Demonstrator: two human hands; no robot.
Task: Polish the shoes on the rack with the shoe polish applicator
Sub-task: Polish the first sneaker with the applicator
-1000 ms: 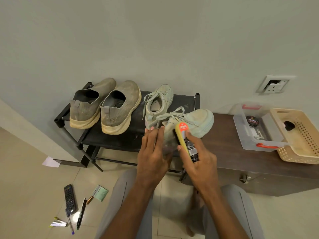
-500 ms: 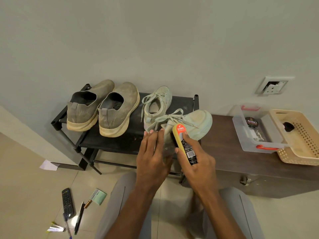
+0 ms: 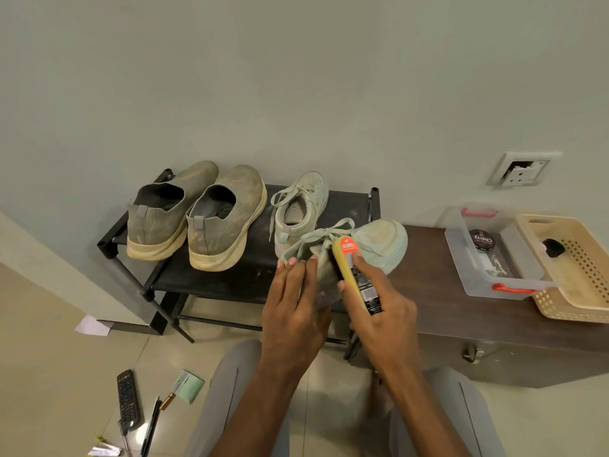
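Note:
A black shoe rack holds two grey-brown slip-on shoes at the left and a pale green laced sneaker at the right. A second pale green sneaker is lifted off the rack, toe pointing right. My left hand holds its heel end, fingers laid flat along its side. My right hand grips the yellow shoe polish applicator, whose head presses against the sneaker's side near the laces.
A dark wooden bench on the right carries a clear plastic box with a polish tin and a cream basket. A remote, pens and papers lie on the floor at lower left. A wall socket is above the bench.
The applicator head has shifted slightly along the held sneaker's side. My left hand keeps its hold on the heel end. The view has drifted a little.

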